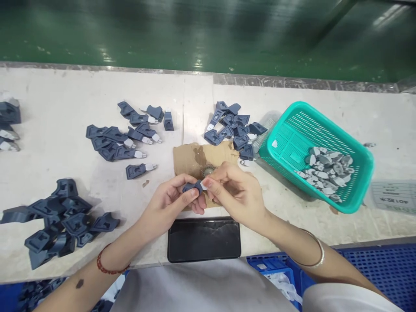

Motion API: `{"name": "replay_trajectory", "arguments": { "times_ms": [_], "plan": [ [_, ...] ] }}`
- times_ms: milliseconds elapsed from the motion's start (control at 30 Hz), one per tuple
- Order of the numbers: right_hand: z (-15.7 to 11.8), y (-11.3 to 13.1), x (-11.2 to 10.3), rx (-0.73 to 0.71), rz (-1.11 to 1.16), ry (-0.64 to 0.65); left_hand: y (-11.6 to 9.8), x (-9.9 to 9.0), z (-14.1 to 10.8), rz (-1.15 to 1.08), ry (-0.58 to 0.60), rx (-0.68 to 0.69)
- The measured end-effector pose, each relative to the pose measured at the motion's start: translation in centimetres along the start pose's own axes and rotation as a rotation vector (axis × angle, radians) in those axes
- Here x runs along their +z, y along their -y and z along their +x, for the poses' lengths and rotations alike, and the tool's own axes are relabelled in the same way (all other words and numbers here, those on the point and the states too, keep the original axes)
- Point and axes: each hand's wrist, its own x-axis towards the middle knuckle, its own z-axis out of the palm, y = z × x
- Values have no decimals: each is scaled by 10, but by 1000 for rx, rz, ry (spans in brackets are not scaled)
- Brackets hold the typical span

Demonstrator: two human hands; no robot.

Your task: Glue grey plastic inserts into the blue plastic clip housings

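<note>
Between thumb and fingers, my left hand grips a dark blue-grey plastic piece. My right hand pinches a small pale grey piece against the end of that dark one; my fingertips partly cover both. Beneath the hands lies a stained cardboard sheet with a small round object on it. A black smartphone rests just in front of the cardboard, close to the table edge.
A green basket at the right holds many small grey pieces. Dark plastic pieces lie in piles at left, upper left and upper middle, some with pale tips. Blue crates stand below the table edge.
</note>
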Motion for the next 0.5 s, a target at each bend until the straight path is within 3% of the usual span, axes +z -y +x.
{"name": "replay_trajectory", "arguments": {
  "times_ms": [167,267,400,500],
  "plan": [
    [6,2,1,144,116,-11,1,2,-3,89,13,33],
    [7,5,1,192,158,-17,-1,3,-8,323,-2,84],
    [5,6,-3,132,80,37,-5,0,-11,821,-91,394],
    [5,7,-8,20,-80,125,-8,-2,-12,877,-98,435]
  ]
}}
